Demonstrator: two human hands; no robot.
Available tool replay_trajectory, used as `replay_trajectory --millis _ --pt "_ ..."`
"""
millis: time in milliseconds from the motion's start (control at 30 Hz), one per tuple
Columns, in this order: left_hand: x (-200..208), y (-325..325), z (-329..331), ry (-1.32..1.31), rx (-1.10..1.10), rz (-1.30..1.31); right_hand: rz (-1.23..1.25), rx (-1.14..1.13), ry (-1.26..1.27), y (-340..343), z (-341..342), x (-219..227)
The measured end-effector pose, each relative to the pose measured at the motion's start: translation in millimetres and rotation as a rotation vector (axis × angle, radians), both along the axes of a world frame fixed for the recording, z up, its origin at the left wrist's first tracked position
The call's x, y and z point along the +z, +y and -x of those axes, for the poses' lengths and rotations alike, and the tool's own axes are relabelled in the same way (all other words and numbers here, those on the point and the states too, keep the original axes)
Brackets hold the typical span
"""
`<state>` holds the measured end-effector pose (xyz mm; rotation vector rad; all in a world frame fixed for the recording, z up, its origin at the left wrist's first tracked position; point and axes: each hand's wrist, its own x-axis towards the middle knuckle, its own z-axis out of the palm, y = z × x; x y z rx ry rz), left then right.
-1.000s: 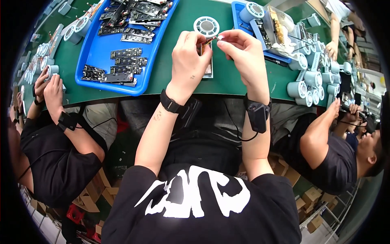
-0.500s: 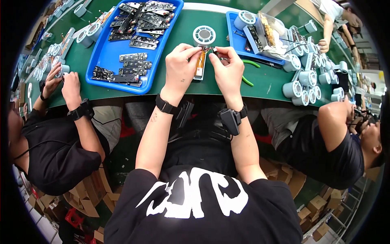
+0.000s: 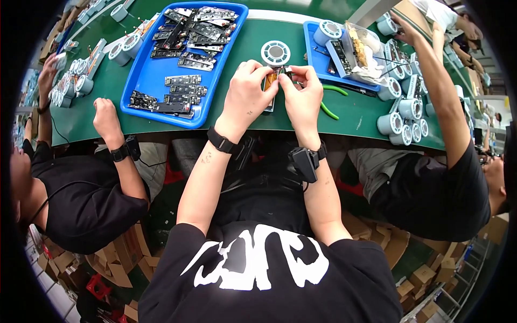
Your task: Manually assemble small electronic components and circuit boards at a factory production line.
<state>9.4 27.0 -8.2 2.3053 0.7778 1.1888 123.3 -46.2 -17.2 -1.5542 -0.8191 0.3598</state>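
Observation:
In front of me lies a light-blue device with a round, grey-centred head [image 3: 276, 53] and a narrow handle pointing toward me. An orange strip [image 3: 270, 79] shows in the open handle between my fingers. My left hand [image 3: 249, 89] is closed over the handle's left side, thumb and forefinger pinched near the strip. What it pinches is hidden. From the right, my right hand [image 3: 302, 97] pinches a small black piece [image 3: 287, 70] just below the round head. The fingertips of both hands almost meet over the handle.
Left of me stands a blue tray [image 3: 200, 116] of circuit boards [image 3: 183, 89]. A smaller blue tray [image 3: 313, 62] holds parts and a clear tub. Green-handled pliers [image 3: 329, 110] lie beside my right hand. Light-blue devices [image 3: 410, 107] cluster at right; co-workers sit both sides.
My left hand has shifted slightly right and lower over the handle, covering more of it. The left co-worker's hands have moved apart; the right co-worker's arm now reaches far across the table.

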Motion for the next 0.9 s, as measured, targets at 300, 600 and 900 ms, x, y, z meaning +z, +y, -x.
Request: replay_trajectory --millis 300,600,900 --pt "-3.3 0.6 -5.5 -0.092 0.074 0.254 0.012 0.027 -0.042 -3.6 2.7 3.3" --pt "-3.6 9.0 1.3 0.135 0.033 -0.144 0.054 0.035 -0.086 -8.3 -0.8 6.3" --pt "1.9 13.6 7.7 0.323 -0.056 -0.321 0.081 0.053 -0.079 -8.8 -2.2 11.5"
